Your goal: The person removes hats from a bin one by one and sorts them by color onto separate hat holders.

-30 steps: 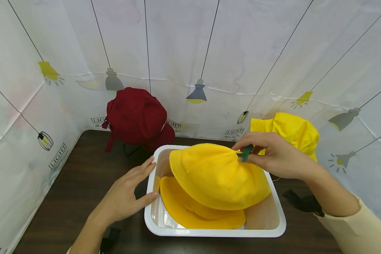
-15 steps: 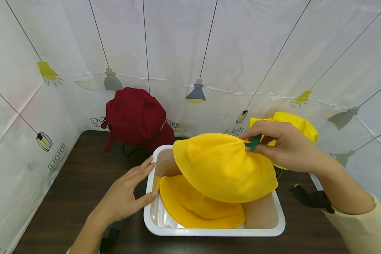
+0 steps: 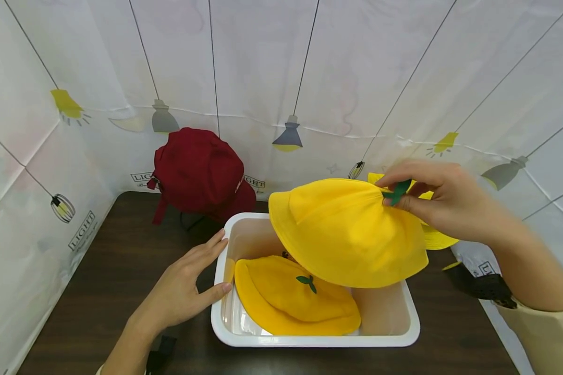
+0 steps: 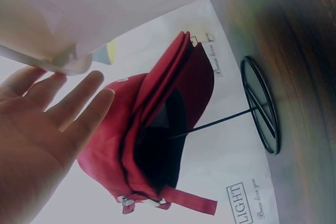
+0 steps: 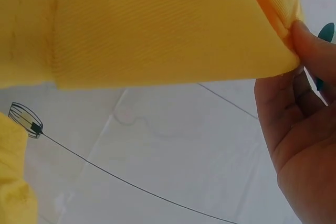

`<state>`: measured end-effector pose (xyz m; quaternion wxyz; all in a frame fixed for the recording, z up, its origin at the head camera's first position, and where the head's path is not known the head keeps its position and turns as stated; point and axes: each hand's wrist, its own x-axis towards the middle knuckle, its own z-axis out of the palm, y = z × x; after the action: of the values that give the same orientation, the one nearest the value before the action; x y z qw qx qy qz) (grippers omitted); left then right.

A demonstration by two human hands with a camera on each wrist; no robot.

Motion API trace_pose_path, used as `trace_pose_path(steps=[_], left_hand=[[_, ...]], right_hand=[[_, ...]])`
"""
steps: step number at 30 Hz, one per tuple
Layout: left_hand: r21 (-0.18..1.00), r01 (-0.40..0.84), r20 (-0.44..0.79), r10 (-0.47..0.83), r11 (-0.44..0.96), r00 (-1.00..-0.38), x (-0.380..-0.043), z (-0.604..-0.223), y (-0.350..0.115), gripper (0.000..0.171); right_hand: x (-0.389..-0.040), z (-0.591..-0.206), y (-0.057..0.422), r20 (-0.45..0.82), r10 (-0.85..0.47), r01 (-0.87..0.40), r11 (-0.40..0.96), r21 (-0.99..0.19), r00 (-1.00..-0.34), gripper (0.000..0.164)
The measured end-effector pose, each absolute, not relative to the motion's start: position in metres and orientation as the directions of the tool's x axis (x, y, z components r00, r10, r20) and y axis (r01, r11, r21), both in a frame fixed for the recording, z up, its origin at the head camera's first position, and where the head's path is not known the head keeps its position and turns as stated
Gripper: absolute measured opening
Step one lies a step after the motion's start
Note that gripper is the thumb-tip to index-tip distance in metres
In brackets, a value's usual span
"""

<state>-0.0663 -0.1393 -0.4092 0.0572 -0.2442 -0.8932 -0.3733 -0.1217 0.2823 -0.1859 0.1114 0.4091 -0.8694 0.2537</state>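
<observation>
My right hand (image 3: 443, 200) pinches a yellow bucket hat (image 3: 347, 234) at its crown, by the green leaf tab, and holds it above the right part of a white bin (image 3: 309, 341). In the right wrist view the hat's cloth (image 5: 157, 30) bunches between thumb and fingers. My left hand (image 3: 180, 286) rests on the bin's left rim with fingers spread and straight. Inside the bin lies a second yellow hat (image 3: 286, 307) with a green leaf tab. Part of the bin's far side is hidden behind the raised hat.
Behind the bin at left, a dark red cap (image 3: 199, 169) hangs on a black wire stand (image 4: 261, 106). Another yellow hat (image 3: 438, 239) stands at the back right, mostly behind my right hand. A printed white curtain (image 3: 244, 62) encloses the dark wooden table (image 3: 108, 260).
My right hand has lifted the yellow hat up and to the right, off the lower hat, whose leaf tab now shows. The left hand stays on the rim.
</observation>
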Motion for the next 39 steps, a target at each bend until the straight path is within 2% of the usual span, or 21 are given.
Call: trace_pose_path(steps=[8, 18, 30, 39], left_hand=[[0.636, 0.484, 0.289, 0.395, 0.601, -0.872, -0.067, -0.410, -0.139, 0.078], [0.639, 0.481, 0.287, 0.395, 0.600, -0.873, -0.066, -0.409, -0.140, 0.078], [0.646, 0.477, 0.282, 0.394, 0.597, -0.875, -0.067, -0.409, -0.140, 0.078], [0.648, 0.466, 0.268, 0.393, 0.602, -0.880, -0.067, -0.409, -0.141, 0.079]], right_hand=[[-0.122, -0.175, 0.296, 0.414, -0.613, -0.738, 0.597, -0.314, -0.673, 0.060], [-0.125, -0.166, 0.312, 0.471, -0.536, -0.693, 0.667, -0.273, -0.701, 0.055], [-0.133, -0.152, 0.332, 0.461, -0.396, -0.531, 0.822, -0.209, -0.794, 0.036], [-0.143, -0.143, 0.352, 0.395, -0.215, -0.364, 0.862, -0.352, -0.893, 0.029]])
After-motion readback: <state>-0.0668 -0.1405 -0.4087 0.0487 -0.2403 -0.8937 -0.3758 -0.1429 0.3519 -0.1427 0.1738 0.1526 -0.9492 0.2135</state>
